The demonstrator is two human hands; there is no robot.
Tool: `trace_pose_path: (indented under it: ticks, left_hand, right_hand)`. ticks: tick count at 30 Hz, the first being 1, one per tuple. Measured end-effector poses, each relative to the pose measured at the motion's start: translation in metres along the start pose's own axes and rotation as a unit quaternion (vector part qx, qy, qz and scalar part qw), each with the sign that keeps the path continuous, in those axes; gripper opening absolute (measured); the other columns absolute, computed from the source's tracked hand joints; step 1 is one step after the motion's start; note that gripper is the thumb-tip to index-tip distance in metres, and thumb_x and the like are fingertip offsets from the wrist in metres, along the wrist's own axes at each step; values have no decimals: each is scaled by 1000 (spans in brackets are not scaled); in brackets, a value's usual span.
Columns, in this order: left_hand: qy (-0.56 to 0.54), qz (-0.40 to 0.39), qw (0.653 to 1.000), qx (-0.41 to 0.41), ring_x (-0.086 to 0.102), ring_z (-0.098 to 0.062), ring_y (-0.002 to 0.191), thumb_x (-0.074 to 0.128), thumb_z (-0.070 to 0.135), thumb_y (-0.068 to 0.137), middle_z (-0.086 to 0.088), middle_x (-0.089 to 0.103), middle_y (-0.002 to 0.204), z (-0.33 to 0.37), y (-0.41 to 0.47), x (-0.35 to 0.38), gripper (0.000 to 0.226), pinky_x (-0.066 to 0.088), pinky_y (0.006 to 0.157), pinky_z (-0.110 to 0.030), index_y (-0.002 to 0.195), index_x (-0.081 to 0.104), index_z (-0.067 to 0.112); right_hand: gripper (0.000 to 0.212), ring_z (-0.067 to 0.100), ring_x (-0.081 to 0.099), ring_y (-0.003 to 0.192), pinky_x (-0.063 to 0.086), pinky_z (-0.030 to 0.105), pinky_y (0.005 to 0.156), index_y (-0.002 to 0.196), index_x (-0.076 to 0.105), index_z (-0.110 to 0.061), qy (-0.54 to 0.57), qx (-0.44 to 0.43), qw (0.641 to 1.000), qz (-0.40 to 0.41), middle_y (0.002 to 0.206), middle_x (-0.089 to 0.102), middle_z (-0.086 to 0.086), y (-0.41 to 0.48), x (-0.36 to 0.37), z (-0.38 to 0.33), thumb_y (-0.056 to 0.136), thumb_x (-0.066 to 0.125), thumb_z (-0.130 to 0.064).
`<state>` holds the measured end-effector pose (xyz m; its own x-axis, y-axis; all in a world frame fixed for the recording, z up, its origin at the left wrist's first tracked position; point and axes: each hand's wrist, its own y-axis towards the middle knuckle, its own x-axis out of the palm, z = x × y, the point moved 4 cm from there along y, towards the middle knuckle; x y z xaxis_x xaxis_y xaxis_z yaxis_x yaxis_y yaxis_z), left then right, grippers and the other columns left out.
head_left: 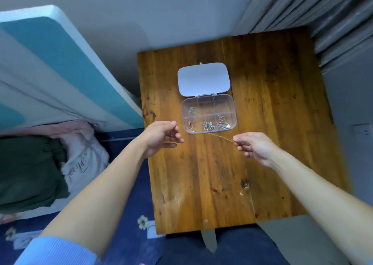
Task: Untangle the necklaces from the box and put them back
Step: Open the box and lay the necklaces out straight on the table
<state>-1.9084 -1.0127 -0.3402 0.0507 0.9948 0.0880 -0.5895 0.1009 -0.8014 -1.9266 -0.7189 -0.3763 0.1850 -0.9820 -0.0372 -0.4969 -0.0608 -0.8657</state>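
Note:
A clear plastic compartment box point(230, 104) lies open on the wooden table point(272, 103), its white lid point(203, 79) folded back. Several small silver necklaces sit in its compartments: one at the upper left point(191, 110) and tangled ones along the front row point(207, 126). A thin gold necklace point(219, 136) is stretched just in front of the box between my two hands. My left hand point(161, 136) pinches one end at the box's left. My right hand point(254, 146) pinches the other end at the front right.
A blue-and-white mattress point(60, 67) leans against the wall at left. Folded clothes point(40, 168) lie on the dark blue floral bedding point(129, 214) below. Grey curtains point(323, 12) hang at the right. The table's front edge is near my lap.

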Motion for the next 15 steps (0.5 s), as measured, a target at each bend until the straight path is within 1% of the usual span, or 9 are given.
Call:
trace_pose_path:
  ticks: [2, 3, 5, 8, 9, 10, 12, 13, 15]
  left_hand:
    - [-23, 14, 1000, -16, 66, -23, 72, 46, 19, 101, -5, 56, 68, -18, -8, -18, 19, 52, 70, -34, 87, 58, 12]
    - [-15, 30, 999, -22, 63, -22, 67, 47, 15, 100, -6, 54, 68, -27, -10, -28, 15, 52, 65, -31, 93, 59, 9]
    - [49, 80, 995, -24, 60, -19, 60, 51, 9, 98, -9, 57, 69, -41, -11, -46, 13, 52, 58, -28, 97, 63, 2]
    - [146, 151, 978, -4, 61, -16, 59, 61, 7, 93, -12, 64, 74, -53, -8, -66, 9, 49, 47, -20, 92, 68, 0]
    - [174, 169, 970, 6, 63, -17, 62, 65, 9, 90, -11, 67, 75, -56, -4, -70, 8, 50, 47, -19, 89, 70, 2]
    - [206, 182, 962, 15, 65, -17, 66, 69, 12, 88, -9, 69, 77, -58, 0, -73, 8, 53, 52, -21, 88, 71, 5]
    - [264, 194, 944, 33, 67, -19, 79, 74, 18, 84, -7, 71, 84, -61, 9, -75, 11, 58, 71, -32, 89, 74, 9]
    - [293, 197, 935, 42, 67, -20, 85, 76, 21, 82, -7, 72, 89, -61, 14, -74, 12, 58, 78, -37, 88, 75, 10]
    - [352, 196, 913, 59, 65, -22, 91, 77, 25, 80, -5, 71, 94, -64, 25, -70, 13, 57, 82, -40, 84, 76, 13]
  right_hand:
    - [1, 9, 57, 52, 37, 17, 40, 82, 71, -8, -19, 7, 1000, 3, 66, 66, 3, -13, 27, 22, 82, 70, -8]
    - [1, 9, 58, 51, 37, 17, 40, 82, 71, -7, -35, 6, 999, 8, 65, 67, 3, -19, 40, 34, 82, 71, -7]
    - [2, 8, 60, 50, 38, 16, 41, 80, 72, -7, -76, 0, 997, 21, 65, 69, 4, -29, 65, 56, 81, 71, -5]
    - [5, 10, 62, 52, 42, 18, 44, 76, 73, -5, -132, -5, 991, 29, 67, 70, 9, -40, 99, 87, 81, 72, -4]
    - [5, 12, 62, 55, 45, 21, 47, 75, 73, -4, -148, -9, 988, 29, 69, 71, 11, -42, 111, 96, 80, 73, -5]
    - [6, 15, 63, 59, 49, 24, 54, 73, 74, -5, -166, -15, 986, 28, 72, 72, 11, -42, 122, 105, 79, 74, -6]
    - [10, 16, 64, 72, 53, 31, 72, 69, 74, -13, -219, -25, 975, 31, 77, 72, 4, -42, 142, 123, 79, 75, -11]
    - [12, 14, 64, 78, 51, 31, 76, 68, 73, -18, -254, -26, 966, 35, 78, 71, -2, -42, 150, 130, 79, 75, -16]
    - [14, 11, 62, 81, 48, 28, 74, 66, 71, -23, -294, -17, 954, 48, 78, 69, -10, -39, 169, 147, 79, 75, -23]
